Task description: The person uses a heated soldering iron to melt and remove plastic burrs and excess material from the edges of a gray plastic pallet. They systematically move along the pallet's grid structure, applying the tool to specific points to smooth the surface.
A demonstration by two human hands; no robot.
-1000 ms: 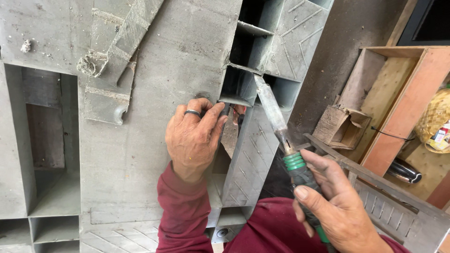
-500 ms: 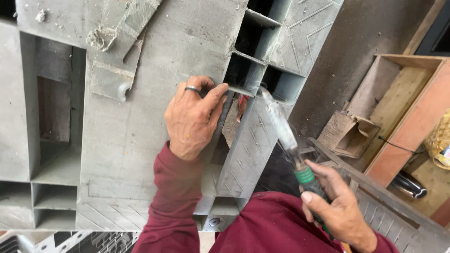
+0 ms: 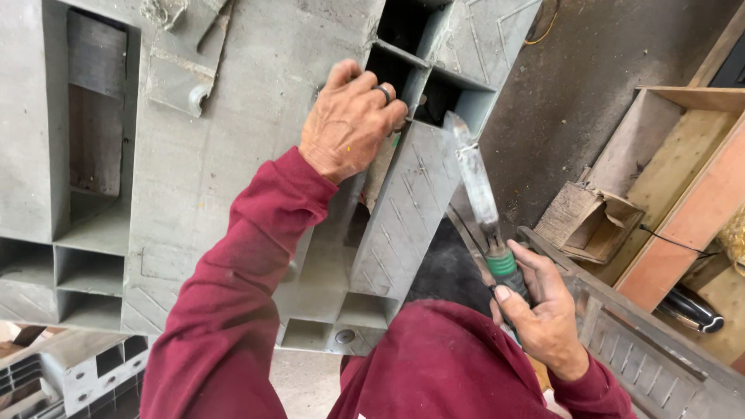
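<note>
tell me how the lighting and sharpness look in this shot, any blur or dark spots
Head view: soft, even daylight with no harsh glare; left hand and grey pallet are sharp; the scraper blade in the right hand looks slightly smeared; the pallet's open cells fall into deep shadow.

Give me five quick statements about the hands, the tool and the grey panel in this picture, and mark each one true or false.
1. The right hand grips a tool with a flat metal blade and a green band on its handle. True.
2. The left hand lies flat on the wooden box. False: it rests on the grey panel, fingers at the edge of an opening, while the wooden box stands apart to the right.
3. A dark ring sits on a finger of the left hand. True.
4. Both sleeves are blue. False: the sleeve is dark red.
5. The blade tip is buried in the floor. False: it points up beside the panel's edge.
</note>
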